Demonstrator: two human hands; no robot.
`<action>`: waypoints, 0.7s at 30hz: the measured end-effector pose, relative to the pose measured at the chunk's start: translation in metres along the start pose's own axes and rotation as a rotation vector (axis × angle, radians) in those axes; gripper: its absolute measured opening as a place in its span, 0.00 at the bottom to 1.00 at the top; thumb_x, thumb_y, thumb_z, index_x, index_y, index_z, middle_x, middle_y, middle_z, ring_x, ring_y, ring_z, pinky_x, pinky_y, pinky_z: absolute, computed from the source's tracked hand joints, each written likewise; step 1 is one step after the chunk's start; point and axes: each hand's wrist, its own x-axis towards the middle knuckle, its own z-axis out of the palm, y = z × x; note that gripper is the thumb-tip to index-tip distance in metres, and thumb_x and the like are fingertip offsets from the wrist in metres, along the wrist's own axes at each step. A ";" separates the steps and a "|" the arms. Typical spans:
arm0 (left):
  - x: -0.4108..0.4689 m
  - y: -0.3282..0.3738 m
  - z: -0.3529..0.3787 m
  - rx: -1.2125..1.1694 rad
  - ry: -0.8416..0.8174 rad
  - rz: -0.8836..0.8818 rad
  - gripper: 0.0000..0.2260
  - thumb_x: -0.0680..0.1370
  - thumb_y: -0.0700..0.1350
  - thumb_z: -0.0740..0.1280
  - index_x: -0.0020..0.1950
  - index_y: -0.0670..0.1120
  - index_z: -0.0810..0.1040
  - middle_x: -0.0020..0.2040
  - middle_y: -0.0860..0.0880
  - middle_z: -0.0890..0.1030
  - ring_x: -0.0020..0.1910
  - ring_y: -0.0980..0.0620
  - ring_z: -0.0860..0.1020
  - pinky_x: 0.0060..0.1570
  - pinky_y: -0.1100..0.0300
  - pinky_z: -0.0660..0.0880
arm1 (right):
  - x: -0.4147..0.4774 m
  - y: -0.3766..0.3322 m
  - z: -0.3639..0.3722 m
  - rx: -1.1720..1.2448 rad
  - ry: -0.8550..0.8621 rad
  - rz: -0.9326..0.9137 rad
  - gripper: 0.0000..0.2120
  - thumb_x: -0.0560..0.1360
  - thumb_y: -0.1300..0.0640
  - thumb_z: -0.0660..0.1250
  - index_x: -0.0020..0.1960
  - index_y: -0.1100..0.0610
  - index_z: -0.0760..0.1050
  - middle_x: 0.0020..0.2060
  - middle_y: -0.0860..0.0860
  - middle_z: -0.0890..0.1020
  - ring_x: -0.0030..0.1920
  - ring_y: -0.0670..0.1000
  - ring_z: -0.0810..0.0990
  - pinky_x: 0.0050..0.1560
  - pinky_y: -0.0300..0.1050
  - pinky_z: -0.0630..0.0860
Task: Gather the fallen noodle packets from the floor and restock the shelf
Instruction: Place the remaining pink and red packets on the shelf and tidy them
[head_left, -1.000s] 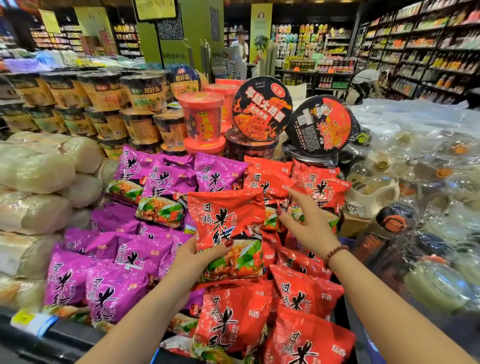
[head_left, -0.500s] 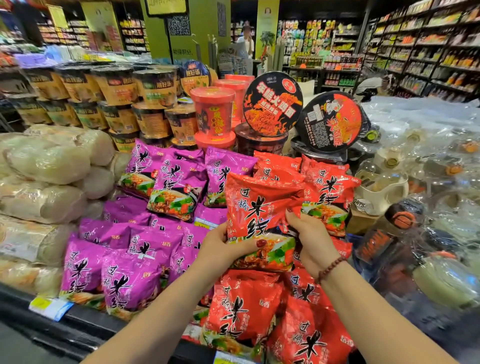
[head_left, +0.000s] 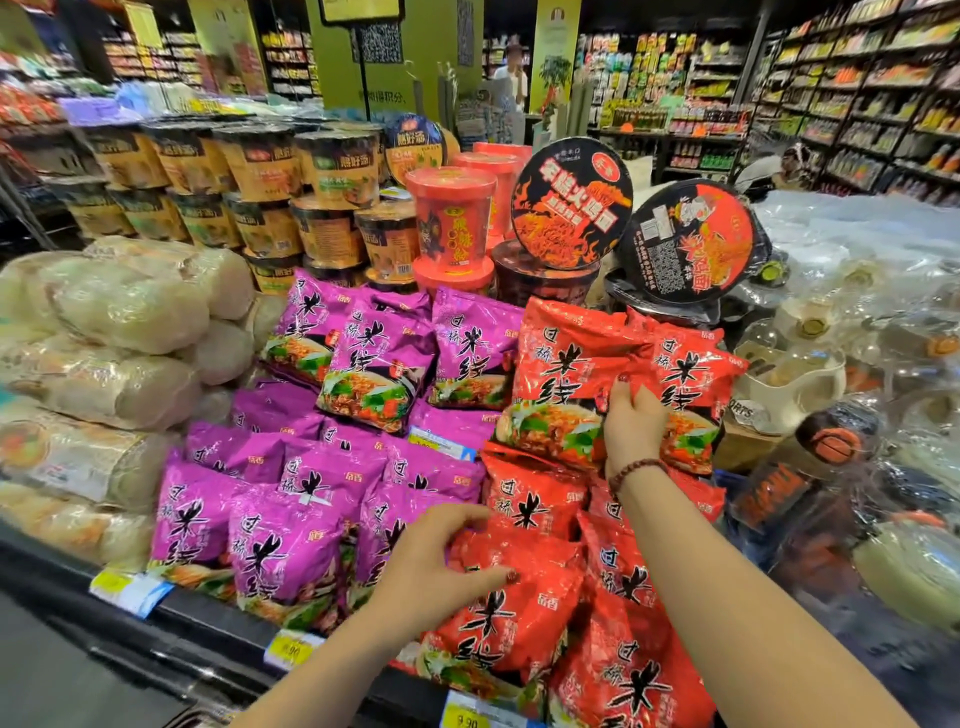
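Now my right hand (head_left: 631, 423) pinches the top red packet (head_left: 563, 364), propped just right of the purple packets (head_left: 374, 364); my left hand (head_left: 436, 566), fingers seemingly curled, grips a lower red packet (head_left: 498, 623). Tugging that one could topple the pile.

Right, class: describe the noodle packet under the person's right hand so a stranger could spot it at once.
On the shelf below the noodle cups, purple packets lie left and red ones right. It is the top-row red packet beside the purple ones. The right hand grips its right edge; the left hand holds a lower red packet.
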 end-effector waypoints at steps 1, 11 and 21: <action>-0.004 -0.002 0.002 0.054 -0.053 0.023 0.28 0.61 0.66 0.74 0.59 0.62 0.74 0.58 0.62 0.75 0.59 0.66 0.72 0.61 0.66 0.70 | 0.000 0.002 0.003 -0.052 0.007 0.001 0.17 0.82 0.55 0.57 0.35 0.55 0.65 0.30 0.51 0.68 0.31 0.50 0.65 0.39 0.47 0.64; -0.008 -0.021 0.021 0.353 -0.051 0.244 0.35 0.67 0.69 0.69 0.71 0.56 0.70 0.60 0.64 0.65 0.63 0.64 0.59 0.68 0.63 0.62 | -0.023 0.026 -0.007 -0.857 0.008 -0.800 0.31 0.78 0.48 0.60 0.77 0.55 0.55 0.76 0.58 0.55 0.76 0.59 0.53 0.74 0.56 0.50; -0.007 -0.031 0.028 0.384 0.001 0.279 0.33 0.69 0.67 0.69 0.70 0.55 0.70 0.64 0.59 0.70 0.63 0.63 0.61 0.64 0.64 0.62 | -0.016 0.048 0.004 -1.388 -0.461 -0.799 0.41 0.76 0.38 0.63 0.77 0.40 0.39 0.77 0.51 0.36 0.76 0.58 0.36 0.75 0.57 0.42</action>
